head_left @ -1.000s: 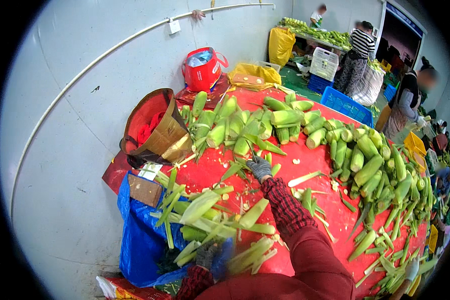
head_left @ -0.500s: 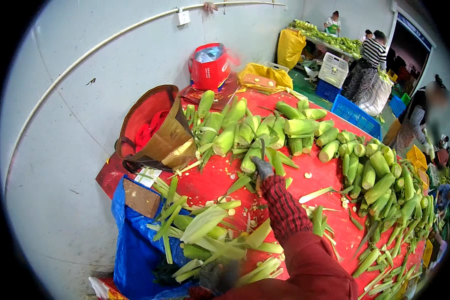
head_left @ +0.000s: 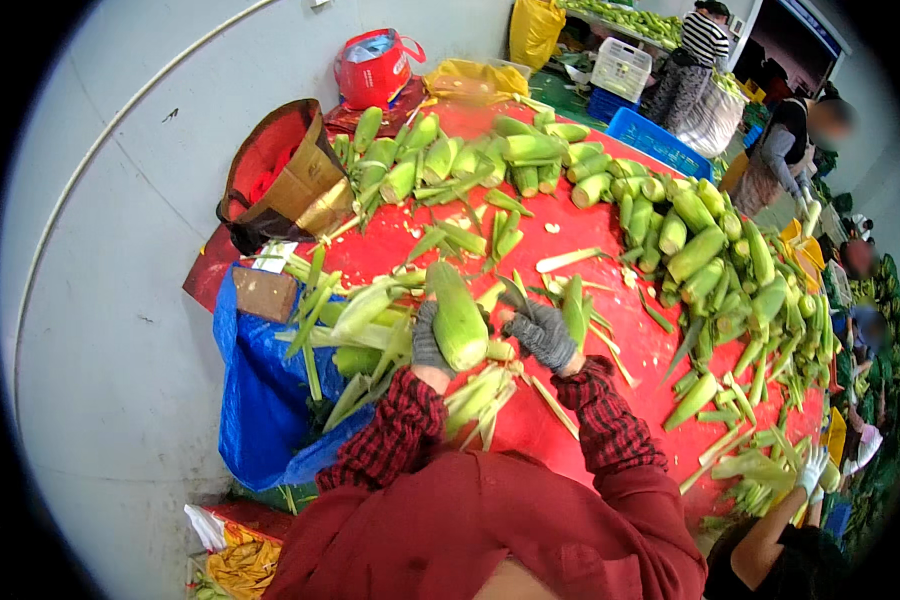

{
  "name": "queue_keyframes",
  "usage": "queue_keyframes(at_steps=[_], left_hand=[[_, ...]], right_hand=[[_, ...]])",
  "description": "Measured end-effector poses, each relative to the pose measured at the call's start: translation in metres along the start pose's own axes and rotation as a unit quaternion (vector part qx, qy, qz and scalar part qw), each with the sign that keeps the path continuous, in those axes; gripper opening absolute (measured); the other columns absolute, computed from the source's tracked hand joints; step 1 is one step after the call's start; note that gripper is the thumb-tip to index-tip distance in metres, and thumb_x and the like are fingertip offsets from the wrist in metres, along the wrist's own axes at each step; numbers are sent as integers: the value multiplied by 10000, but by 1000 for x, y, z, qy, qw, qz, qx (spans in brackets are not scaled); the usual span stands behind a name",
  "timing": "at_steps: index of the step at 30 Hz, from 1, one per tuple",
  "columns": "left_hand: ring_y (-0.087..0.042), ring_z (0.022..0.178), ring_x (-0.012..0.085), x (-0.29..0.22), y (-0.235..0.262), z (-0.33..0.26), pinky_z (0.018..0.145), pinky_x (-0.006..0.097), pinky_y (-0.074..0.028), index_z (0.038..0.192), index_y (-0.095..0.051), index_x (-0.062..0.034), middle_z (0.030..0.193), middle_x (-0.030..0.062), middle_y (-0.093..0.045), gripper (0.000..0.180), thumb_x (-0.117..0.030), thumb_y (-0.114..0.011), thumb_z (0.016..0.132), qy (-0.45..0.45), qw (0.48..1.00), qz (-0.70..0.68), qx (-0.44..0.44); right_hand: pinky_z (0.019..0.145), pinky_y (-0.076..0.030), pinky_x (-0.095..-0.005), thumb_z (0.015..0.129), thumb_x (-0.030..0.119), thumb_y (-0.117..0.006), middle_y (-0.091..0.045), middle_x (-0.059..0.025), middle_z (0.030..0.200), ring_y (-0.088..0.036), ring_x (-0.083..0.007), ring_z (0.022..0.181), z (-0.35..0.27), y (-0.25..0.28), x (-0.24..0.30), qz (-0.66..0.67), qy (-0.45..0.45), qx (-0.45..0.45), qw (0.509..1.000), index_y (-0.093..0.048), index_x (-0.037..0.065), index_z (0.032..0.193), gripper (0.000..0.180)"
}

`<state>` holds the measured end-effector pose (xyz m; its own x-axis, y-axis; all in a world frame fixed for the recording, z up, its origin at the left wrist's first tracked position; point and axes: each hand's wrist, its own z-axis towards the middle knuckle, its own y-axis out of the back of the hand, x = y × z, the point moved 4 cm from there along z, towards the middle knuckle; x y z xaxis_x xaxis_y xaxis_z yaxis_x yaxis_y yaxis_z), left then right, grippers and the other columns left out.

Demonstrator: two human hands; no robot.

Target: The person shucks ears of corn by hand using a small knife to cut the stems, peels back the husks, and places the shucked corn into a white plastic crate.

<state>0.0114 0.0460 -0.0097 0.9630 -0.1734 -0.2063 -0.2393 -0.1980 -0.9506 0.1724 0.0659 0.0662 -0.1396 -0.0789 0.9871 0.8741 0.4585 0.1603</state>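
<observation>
My left hand (head_left: 429,338), in a grey glove, is closed around the side of an ear of corn (head_left: 456,318) in its green husk. The ear's cut end points toward me. Just to its right, my gloved right hand (head_left: 542,336) is closed on a small knife (head_left: 513,292), its dark blade slanting up and left; the fingers hide most of its handle. Loose husk leaves (head_left: 482,398) lie below the ear. More unhusked ears (head_left: 530,150) form a row at the far side of the red table (head_left: 390,240).
A large heap of corn (head_left: 710,250) covers the table's right side. A brown bag (head_left: 305,180) and a red bag (head_left: 373,75) stand at the wall. A blue sack (head_left: 255,400) hangs at the left edge. Other people work right, including gloved hands (head_left: 812,468) nearby.
My right hand has drawn back from the far row toward me with the knife. An ear of corn is now in my left hand, which was low and blurred before. The view has shifted.
</observation>
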Motion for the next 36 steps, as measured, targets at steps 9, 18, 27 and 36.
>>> queue_keyframes(at_steps=[9,18,27,36], left_hand=[[-513,1050,359,78,-17,-28,916,562,-384,1150,-523,-128,1148,152,-539,458,-422,-534,800,123,992,-20,-21],[-615,818,264,99,-24,-48,717,409,-525,1065,-554,-82,960,110,-623,351,-342,-551,830,85,993,43,-70],[-600,840,293,81,32,-45,736,443,-511,1054,-565,-126,952,109,-614,325,-364,-526,836,68,984,90,-135],[-594,824,293,85,52,-57,698,431,-524,1137,-504,-100,987,114,-589,447,-371,-614,798,123,988,-11,-97]], right_hand=[[508,-461,-404,759,193,-546,-585,-112,800,-599,-284,600,-75,5,23,-614,155,97,768,-361,83,1306,588],[589,-467,-405,740,159,-579,-585,-137,824,-595,-308,699,-96,18,-36,-445,101,-61,888,-366,137,1315,614],[626,-491,-354,725,233,-677,-605,-130,831,-626,-249,720,-115,7,12,-240,152,23,959,-424,84,1283,630],[479,-416,-373,772,381,-593,-523,-64,671,-548,-254,545,-96,-21,16,-452,333,40,827,-625,146,912,276]])
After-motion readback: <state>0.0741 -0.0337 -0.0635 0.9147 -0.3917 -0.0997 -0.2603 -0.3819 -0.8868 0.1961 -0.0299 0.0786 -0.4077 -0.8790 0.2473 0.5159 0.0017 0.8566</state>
